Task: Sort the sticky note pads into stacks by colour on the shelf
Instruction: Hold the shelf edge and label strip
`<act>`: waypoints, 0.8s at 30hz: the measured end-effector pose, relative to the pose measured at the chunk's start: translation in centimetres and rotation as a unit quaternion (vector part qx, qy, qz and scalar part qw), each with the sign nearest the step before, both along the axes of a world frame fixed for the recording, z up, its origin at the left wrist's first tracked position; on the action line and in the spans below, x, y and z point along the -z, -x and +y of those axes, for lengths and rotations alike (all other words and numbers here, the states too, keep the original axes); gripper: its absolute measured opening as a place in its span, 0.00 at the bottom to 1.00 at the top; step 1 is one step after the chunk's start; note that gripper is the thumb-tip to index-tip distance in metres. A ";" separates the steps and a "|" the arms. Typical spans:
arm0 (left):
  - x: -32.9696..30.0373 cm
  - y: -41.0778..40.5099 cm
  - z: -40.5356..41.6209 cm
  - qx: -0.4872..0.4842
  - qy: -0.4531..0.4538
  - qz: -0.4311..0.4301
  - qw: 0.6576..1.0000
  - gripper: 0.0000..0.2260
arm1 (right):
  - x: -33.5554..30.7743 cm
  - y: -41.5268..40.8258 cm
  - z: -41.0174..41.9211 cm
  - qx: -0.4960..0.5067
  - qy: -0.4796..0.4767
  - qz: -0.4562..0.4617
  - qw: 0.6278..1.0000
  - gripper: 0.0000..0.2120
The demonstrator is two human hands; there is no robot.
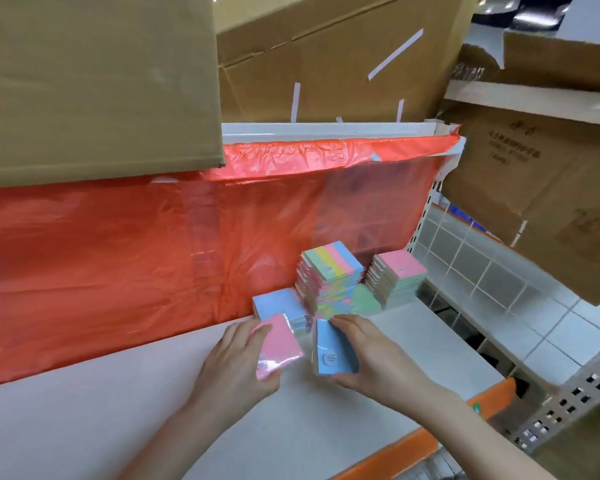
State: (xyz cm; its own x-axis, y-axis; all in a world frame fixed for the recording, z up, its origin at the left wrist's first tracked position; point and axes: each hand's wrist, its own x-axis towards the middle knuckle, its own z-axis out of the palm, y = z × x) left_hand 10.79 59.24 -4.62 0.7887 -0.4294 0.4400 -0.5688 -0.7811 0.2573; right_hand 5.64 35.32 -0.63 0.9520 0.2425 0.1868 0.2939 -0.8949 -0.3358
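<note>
Sorting barely begun: left hand (234, 355) gripped pink pad (280, 344), right hand (368, 355) gripped blue pad (333, 351); mixed stack (329, 285), pink-topped stack (395, 278), blue stack (278, 306) stood on shelf (118, 410).

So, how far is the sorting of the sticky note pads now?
Partly done. A pink-topped stack stands at the back and a low blue stack to its left. In hand: the left hand holds a pink pad, the right hand a blue pad. Left: placing both, and the tall multicoloured stack looks unsorted.
</note>
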 end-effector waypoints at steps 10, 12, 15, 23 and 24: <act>0.4 1.3 4.7 -0.173 0.007 0.030 0.984 0.26 | 1.3 -9.1 5.5 -0.173 0.153 -0.085 0.969 0.33; 0.5 1.7 5.2 -0.189 0.002 0.030 0.981 0.26 | 1.1 -10.9 6.5 -0.174 0.172 -0.077 0.967 0.29; 0.8 2.1 5.6 -0.212 0.002 0.040 0.976 0.26 | 1.0 -12.9 7.1 -0.179 0.207 -0.070 0.959 0.23; 0.9 2.3 6.0 -0.233 0.011 0.042 0.971 0.27 | 0.5 -14.2 7.0 -0.187 0.241 0.017 0.952 0.14; 0.9 2.3 5.9 -0.234 0.014 0.043 0.971 0.27 | 0.4 -14.2 7.0 -0.185 0.242 0.020 0.952 0.14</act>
